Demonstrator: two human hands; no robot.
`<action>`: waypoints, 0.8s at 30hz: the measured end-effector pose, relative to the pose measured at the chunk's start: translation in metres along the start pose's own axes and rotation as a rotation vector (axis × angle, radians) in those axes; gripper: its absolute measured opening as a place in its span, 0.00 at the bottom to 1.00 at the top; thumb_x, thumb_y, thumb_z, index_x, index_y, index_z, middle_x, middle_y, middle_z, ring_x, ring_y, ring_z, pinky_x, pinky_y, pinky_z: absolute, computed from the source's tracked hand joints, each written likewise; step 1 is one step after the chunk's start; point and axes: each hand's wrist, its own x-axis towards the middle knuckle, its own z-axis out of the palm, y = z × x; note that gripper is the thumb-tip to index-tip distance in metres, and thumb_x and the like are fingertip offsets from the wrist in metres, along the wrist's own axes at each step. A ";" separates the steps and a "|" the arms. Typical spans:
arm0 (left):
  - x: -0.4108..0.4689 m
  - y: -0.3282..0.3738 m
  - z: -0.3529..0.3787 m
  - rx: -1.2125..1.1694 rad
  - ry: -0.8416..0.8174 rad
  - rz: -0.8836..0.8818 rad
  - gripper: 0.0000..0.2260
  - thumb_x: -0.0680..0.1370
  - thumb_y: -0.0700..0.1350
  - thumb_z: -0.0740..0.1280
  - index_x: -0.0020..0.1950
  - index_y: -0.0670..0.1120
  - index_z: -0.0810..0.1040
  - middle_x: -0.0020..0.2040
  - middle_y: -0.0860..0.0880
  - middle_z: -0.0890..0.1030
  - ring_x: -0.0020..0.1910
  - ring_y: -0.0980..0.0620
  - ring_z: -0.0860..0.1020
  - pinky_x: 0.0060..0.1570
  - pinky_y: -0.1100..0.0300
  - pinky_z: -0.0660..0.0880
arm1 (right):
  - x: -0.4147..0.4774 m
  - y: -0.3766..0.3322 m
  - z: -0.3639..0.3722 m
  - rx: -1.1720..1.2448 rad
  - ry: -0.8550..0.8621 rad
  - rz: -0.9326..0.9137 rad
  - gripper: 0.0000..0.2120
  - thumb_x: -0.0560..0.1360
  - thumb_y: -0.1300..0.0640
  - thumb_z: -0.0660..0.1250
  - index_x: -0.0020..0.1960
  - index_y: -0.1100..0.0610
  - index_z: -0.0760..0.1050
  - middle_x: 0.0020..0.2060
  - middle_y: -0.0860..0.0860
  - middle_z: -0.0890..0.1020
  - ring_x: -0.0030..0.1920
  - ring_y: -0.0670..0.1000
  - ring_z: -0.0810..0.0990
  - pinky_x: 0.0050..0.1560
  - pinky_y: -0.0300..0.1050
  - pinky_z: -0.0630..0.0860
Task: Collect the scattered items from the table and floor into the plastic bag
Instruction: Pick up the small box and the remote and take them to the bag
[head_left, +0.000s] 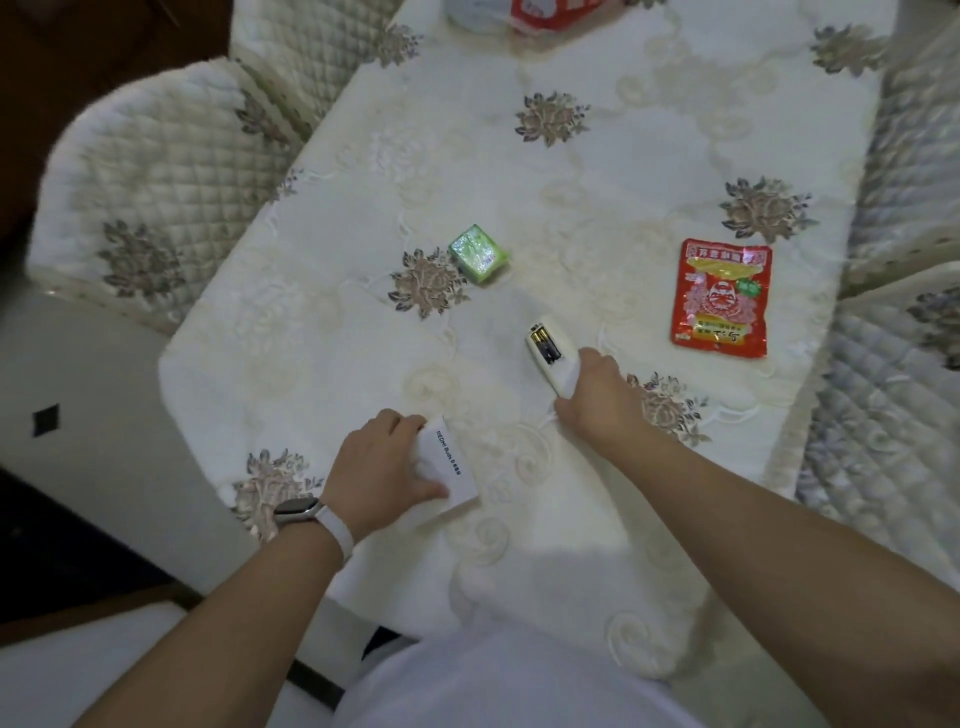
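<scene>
At the near edge of the table (571, 545), the left hand (387, 462) holds a small white box (452, 470) with the thumb under it and the fingers curled over its top; the box has grey print on the side and it is tilted, one corner close to the cloth. A watch (298, 508) with a white strap sits on this wrist. A little more in from the near edge, the right hand (597, 400) grips the lower end of a white remote control (545, 348), which lies on the table with the back up; its battery place is uncovered and dark batteries show. In the middle of the table stands a green box (478, 254). On the right side of the table a red packet (722, 299) lies flat. At the far end of the table a red and white pack (550, 13) is cut by the frame, and beside it is a white thing (472, 13) that I cannot identify. Quilted chairs (156, 171) stand at the left of the table.
</scene>
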 end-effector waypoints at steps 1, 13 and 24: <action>-0.003 0.003 -0.002 -0.048 -0.031 -0.036 0.34 0.63 0.61 0.78 0.65 0.50 0.74 0.55 0.48 0.76 0.53 0.45 0.77 0.49 0.53 0.73 | -0.002 0.001 0.001 0.015 -0.006 -0.008 0.23 0.73 0.55 0.69 0.63 0.58 0.64 0.54 0.58 0.76 0.51 0.61 0.78 0.41 0.48 0.67; -0.052 -0.014 -0.035 -0.726 0.142 -0.389 0.12 0.71 0.49 0.77 0.47 0.49 0.75 0.43 0.50 0.81 0.43 0.49 0.80 0.40 0.52 0.77 | -0.056 -0.041 0.000 0.186 -0.022 -0.082 0.24 0.72 0.53 0.69 0.64 0.55 0.65 0.47 0.55 0.79 0.46 0.60 0.79 0.45 0.52 0.76; -0.111 -0.142 -0.072 -0.971 0.401 -0.441 0.14 0.71 0.46 0.77 0.52 0.46 0.78 0.45 0.53 0.82 0.37 0.63 0.78 0.32 0.71 0.71 | -0.115 -0.194 0.052 0.250 -0.090 -0.228 0.26 0.72 0.52 0.69 0.66 0.51 0.63 0.45 0.49 0.76 0.37 0.51 0.78 0.35 0.48 0.76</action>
